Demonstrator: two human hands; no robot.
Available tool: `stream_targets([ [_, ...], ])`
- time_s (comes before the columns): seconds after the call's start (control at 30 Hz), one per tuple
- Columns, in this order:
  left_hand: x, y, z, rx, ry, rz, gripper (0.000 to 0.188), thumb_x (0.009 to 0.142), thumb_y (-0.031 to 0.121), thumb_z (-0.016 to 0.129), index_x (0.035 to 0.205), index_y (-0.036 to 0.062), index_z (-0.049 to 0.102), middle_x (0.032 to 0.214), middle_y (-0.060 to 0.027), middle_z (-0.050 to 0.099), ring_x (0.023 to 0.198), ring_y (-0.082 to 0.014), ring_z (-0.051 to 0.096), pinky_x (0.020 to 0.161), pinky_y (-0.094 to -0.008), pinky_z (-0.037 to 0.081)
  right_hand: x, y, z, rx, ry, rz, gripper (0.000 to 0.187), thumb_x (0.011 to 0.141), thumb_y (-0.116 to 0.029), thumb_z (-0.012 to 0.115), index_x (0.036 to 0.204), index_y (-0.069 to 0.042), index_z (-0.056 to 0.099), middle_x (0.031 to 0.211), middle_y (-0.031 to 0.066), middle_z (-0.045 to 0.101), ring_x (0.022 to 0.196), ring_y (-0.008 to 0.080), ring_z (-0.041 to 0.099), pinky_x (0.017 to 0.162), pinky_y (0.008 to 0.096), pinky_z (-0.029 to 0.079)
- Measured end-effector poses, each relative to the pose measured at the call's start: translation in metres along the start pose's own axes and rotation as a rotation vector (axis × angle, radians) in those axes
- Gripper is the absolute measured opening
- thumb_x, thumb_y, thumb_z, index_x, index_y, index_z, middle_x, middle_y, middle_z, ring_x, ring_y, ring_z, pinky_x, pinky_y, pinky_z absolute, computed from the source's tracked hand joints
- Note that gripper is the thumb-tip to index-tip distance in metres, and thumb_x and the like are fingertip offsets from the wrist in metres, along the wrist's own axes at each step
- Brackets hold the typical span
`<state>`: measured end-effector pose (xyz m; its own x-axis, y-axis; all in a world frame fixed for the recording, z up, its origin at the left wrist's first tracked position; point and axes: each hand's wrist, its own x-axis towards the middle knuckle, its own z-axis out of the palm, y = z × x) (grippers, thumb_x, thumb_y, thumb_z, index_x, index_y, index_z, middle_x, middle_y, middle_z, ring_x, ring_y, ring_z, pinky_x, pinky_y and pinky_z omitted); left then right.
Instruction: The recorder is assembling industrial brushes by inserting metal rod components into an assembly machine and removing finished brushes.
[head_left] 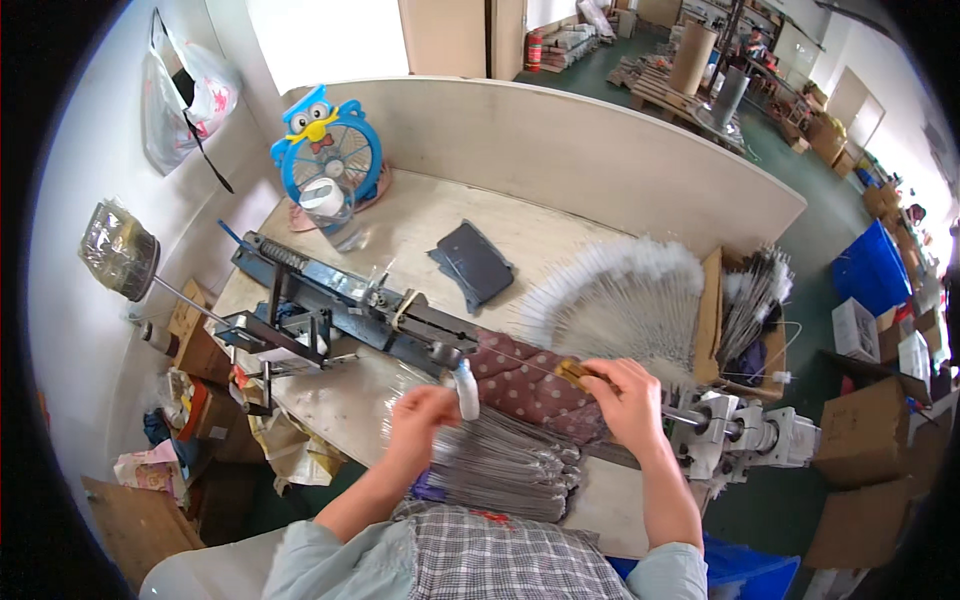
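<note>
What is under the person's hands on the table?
Under the left hand lies a stack of grey clear-wrapped packets. Under the right hand is a dotted maroon cloth. The table beneath them is covered, so that part can't be seen.

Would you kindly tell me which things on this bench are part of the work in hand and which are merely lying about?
In use:
left hand, pinching a small white brush tip
right hand, gripping a yellowish handle
stack of clear sleeves
fan of white brushes
dark metal jig

Lying about:
blue owl fan
dark pouch
tape roll
</note>
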<state>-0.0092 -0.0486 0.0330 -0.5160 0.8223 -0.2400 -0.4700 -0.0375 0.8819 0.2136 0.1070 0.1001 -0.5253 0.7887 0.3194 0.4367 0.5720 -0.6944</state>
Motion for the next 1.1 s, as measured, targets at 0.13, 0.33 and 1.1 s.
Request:
stream_targets([
  [0.13,0.007,-0.008,0.079,0.152,-0.212,-0.056,0.016,0.091,0.014,0.057,0.092,-0.0007,0.063,0.075,-0.0042,0.062,0.062,-0.0094,0.054,0.060,-0.0230,0.046,0.007,0.001,0.004,0.123,-0.103,0.031,0.016,0.078,-0.010,0.066,0.093,-0.004,0.066,0.084,0.0106,0.066,0.076,0.0266,0.060,0.069,0.0335,0.048],
  [0.33,0.027,-0.036,0.093,0.109,-0.324,-0.021,0.018,0.092,0.017,0.056,0.094,0.0006,0.062,0.078,-0.0032,0.062,0.064,-0.0057,0.053,0.058,-0.0197,0.043,0.001,0.015,0.004,0.462,-0.212,0.328,0.018,0.079,-0.009,0.067,0.096,-0.005,0.068,0.082,0.0085,0.065,0.072,0.0133,0.060,0.064,0.0256,0.046],
  [1.1,0.027,-0.010,0.065,-0.089,-0.107,-0.115,0.024,0.095,0.027,0.052,0.090,0.0040,0.059,0.071,-0.0036,0.061,0.059,-0.0078,0.054,0.056,-0.0193,0.041,0.039,-0.032,0.053,-0.018,-0.193,0.034,0.018,0.080,-0.020,0.064,0.090,-0.006,0.068,0.079,0.0096,0.063,0.075,0.0266,0.059,0.069,0.0368,0.047],
])
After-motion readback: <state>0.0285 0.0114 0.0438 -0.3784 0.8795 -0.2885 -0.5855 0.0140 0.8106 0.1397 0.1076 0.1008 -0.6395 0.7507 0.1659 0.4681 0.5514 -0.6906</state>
